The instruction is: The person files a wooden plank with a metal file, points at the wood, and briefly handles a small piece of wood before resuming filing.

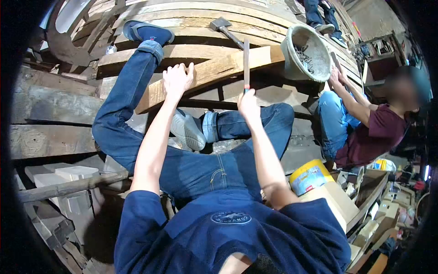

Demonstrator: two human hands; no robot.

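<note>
Looking down from the head camera, the left hand [177, 78] lies spread, fingers loosely curled, flat on the near-left part of a plank [210, 73]; the right hand [248, 104] is closed round the red handle of a chisel [246, 64], whose blade stands up from the fist and crosses the plank near its middle. The plank's long axis runs from low left, beside the raised knee, up to the far right, where its end sits just beside a bucket [305, 52] with nails in it; the chisel stands nearly square across that axis, so the blade meets the wood to the right of the steadying hand, the two hands well apart along the board. A hammer [226, 28] lies on the curved boards beyond the plank, farther off than either hand, nearer the right one; both legs in jeans [191, 169] lie under the plank. At right another person [374, 130] in a maroon shirt sits, one hand up at the timber; a yellow tub [309, 176] sits near right.
</note>
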